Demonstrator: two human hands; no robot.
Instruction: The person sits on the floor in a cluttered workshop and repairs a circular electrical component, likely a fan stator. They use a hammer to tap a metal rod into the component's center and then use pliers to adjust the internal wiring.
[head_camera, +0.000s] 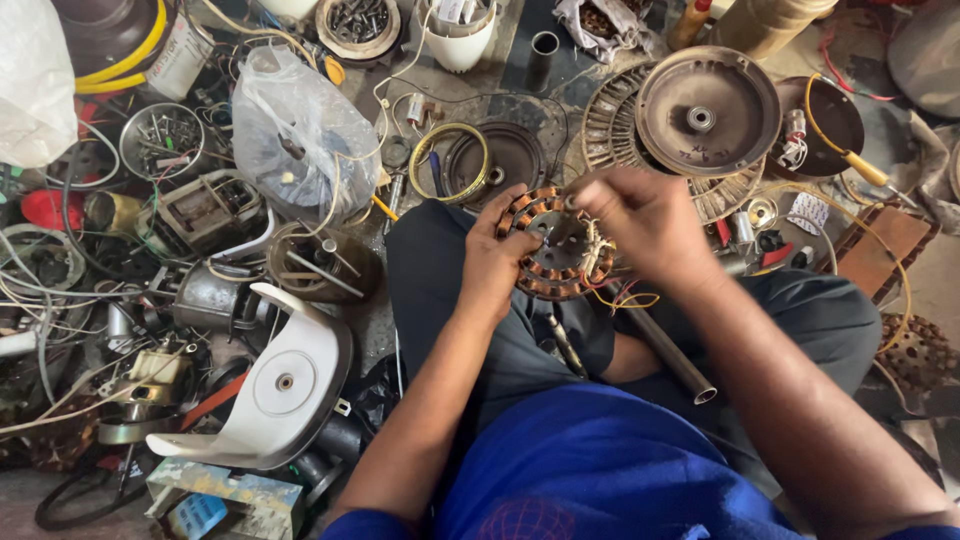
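- Copper-wound motor coil (552, 245), a round ring of windings, sits on the person's lap above the dark trousers, held between both hands.
- Left hand (495, 255) grips the coil's left rim, fingers curled over the windings.
- Right hand (645, 220) is closed, pinching at the coil's upper right edge near the white-wrapped wires (598, 250).
- A metal tube (668, 352) lies across the right thigh.
- A white fan cover (285, 380) rests on the cluttered floor to the left.
- A round metal motor cover (708, 110) lies beyond the hands.
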